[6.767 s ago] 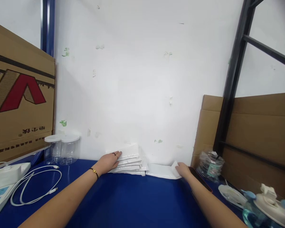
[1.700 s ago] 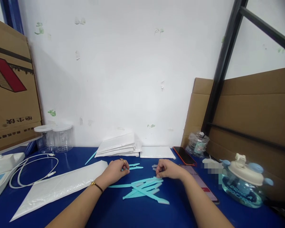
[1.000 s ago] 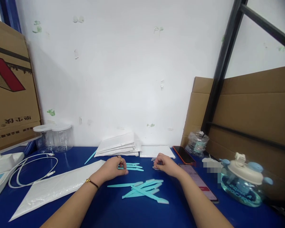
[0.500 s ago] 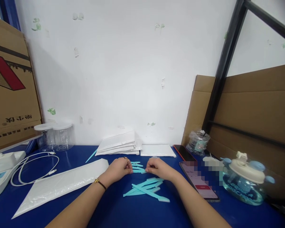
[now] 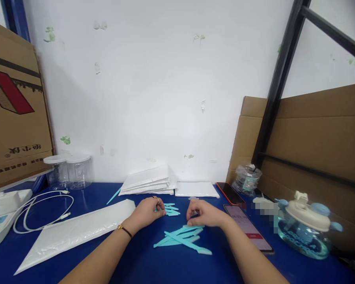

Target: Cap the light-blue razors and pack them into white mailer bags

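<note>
Right grip (image 5: 205,213) at far edge of turquoise sticks (image 5: 183,240)

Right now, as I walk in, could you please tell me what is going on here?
A person's left hand is at the ends of a small row of thin turquoise plastic sticks on the blue table. The right hand is at the far edge of a loose, crossed pile of similar sticks; its grip is unclear. A long white plastic packet lies beside the left forearm.
</note>
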A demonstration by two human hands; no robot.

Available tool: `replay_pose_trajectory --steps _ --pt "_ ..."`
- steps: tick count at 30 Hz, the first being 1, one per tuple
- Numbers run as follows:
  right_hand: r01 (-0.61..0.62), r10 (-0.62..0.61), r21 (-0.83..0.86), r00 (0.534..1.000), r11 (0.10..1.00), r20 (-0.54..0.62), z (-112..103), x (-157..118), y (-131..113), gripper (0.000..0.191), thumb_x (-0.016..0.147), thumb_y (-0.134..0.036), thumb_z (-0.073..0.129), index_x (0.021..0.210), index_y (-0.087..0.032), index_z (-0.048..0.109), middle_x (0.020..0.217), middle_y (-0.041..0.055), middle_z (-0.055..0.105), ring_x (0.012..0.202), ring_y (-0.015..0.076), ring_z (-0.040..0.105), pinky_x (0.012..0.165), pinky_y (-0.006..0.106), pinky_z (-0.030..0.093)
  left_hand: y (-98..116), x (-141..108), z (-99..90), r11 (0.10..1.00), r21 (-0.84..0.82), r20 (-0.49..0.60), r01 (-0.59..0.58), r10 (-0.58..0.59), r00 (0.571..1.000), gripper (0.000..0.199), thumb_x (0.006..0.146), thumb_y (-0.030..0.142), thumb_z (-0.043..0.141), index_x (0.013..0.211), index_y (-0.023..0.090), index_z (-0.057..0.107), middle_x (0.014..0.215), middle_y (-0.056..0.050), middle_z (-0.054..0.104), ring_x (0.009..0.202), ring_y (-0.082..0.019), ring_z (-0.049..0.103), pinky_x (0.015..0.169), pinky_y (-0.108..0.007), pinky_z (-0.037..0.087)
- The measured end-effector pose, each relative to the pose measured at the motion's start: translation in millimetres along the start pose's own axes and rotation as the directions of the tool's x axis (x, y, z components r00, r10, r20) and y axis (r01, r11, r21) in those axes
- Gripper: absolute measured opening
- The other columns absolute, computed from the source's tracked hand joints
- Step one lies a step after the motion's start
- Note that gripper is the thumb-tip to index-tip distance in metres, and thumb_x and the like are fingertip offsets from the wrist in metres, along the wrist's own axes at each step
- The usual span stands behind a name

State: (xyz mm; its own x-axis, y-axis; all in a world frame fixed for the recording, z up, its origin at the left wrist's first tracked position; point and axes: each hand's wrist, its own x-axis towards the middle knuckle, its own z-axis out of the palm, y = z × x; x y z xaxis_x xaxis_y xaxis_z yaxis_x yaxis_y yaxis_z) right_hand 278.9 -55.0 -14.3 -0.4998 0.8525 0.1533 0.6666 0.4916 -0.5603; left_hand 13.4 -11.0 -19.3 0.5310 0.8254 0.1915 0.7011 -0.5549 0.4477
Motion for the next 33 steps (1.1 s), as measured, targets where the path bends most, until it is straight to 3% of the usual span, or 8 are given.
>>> replay_pose_trajectory --steps 3,8,13,17,20,26,30,33 --pt "0.008 -0.004 -0.034 0.996 0.999 0.095 7 3 -7 0.022 0.063 -0.035 0.076 0.078 -0.021 0.070 0.082 -0.0006 0.053 0.074 0.0129 0.050 0.064 0.021 0.038 10 -4 6.3 0.996 -0.082 0.112 -0.046 0.055 0.992 0.031 0.075 0.049 0.054 0.081 0.022 0.066 0.079 0.001 0.063 0.067 -0.014 0.054 0.055 -0.021 0.035" --pt "-0.033 0.033 0.020 0.999 0.999 -0.010 13 9 -4 0.020 0.066 -0.035 0.073 0.074 -0.017 0.067 0.078 -0.0006 0.054 0.068 0.0111 0.049 0.059 0.020 0.037 19 -3 13.2 0.991 -0.105 0.181 -0.088 0.106 0.978 0.026 0.076 0.043 0.054 0.078 0.020 0.067 0.070 0.002 0.063 0.063 -0.012 0.053 0.053 -0.020 0.033" --pt "-0.114 0.128 0.146 0.987 0.983 -0.093 14 13 12 0.016 0.068 -0.030 0.070 0.073 -0.016 0.064 0.069 -0.0013 0.058 0.060 0.0104 0.050 0.052 0.019 0.037 18 3 5.0 0.990 0.071 0.056 -0.119 0.115 0.992 0.020 0.078 0.033 0.051 0.075 0.021 0.066 0.076 -0.001 0.067 0.069 -0.015 0.056 0.060 -0.023 0.034" --pt "-0.228 0.238 0.075 0.951 0.971 -0.199 4 9 29 0.015 0.065 -0.028 0.071 0.068 -0.016 0.063 0.067 0.0002 0.060 0.061 0.0127 0.053 0.054 0.021 0.038 2 5 -7.4 0.979 0.199 0.003 -0.044 0.044 0.999 0.018 0.079 0.031 0.051 0.075 0.022 0.066 0.081 -0.001 0.068 0.074 -0.017 0.058 0.065 -0.025 0.035" --pt "-0.243 0.241 0.029 0.931 0.970 -0.275 -6 1 31 0.020 0.062 -0.031 0.073 0.073 -0.017 0.064 0.077 0.0017 0.062 0.068 0.0149 0.055 0.059 0.022 0.040 -8 5 -11.7 0.975 0.224 -0.017 0.003 0.000 1.000 0.018 0.079 0.033 0.052 0.080 0.024 0.067 0.083 -0.001 0.068 0.079 -0.018 0.059 0.067 -0.025 0.036" --pt "-0.159 0.160 -0.027 0.987 0.987 0.018 -9 -8 22 0.021 0.057 -0.028 0.077 0.073 -0.018 0.070 0.075 0.0006 0.059 0.067 0.0136 0.052 0.057 0.021 0.037 4 -1 -3.7 0.995 0.083 -0.016 -0.047 0.048 0.999 0.026 0.081 0.043 0.051 0.089 0.024 0.066 0.090 -0.002 0.065 0.080 -0.017 0.057 0.067 -0.025 0.038" --pt "-0.144 0.146 -0.044 0.988 0.989 0.044 0 -3 18 0.015 0.062 -0.030 0.074 0.068 -0.017 0.068 0.069 -0.0009 0.057 0.062 0.0116 0.049 0.054 0.020 0.035 19 -6 6.7 0.992 -0.008 0.063 -0.130 0.130 0.989 0.031 0.080 0.049 0.050 0.089 0.024 0.067 0.090 -0.002 0.066 0.081 -0.017 0.057 0.066 -0.023 0.038" --pt "-0.104 0.104 -0.010 0.995 0.995 0.004 5 2 10 0.016 0.066 -0.031 0.072 0.069 -0.017 0.067 0.074 -0.0001 0.058 0.064 0.0118 0.050 0.056 0.021 0.037 23 -4 11.9 0.988 0.005 0.110 -0.155 0.154 0.982 0.026 0.081 0.042 0.051 0.086 0.024 0.068 0.085 -0.001 0.067 0.078 -0.017 0.058 0.065 -0.023 0.037"
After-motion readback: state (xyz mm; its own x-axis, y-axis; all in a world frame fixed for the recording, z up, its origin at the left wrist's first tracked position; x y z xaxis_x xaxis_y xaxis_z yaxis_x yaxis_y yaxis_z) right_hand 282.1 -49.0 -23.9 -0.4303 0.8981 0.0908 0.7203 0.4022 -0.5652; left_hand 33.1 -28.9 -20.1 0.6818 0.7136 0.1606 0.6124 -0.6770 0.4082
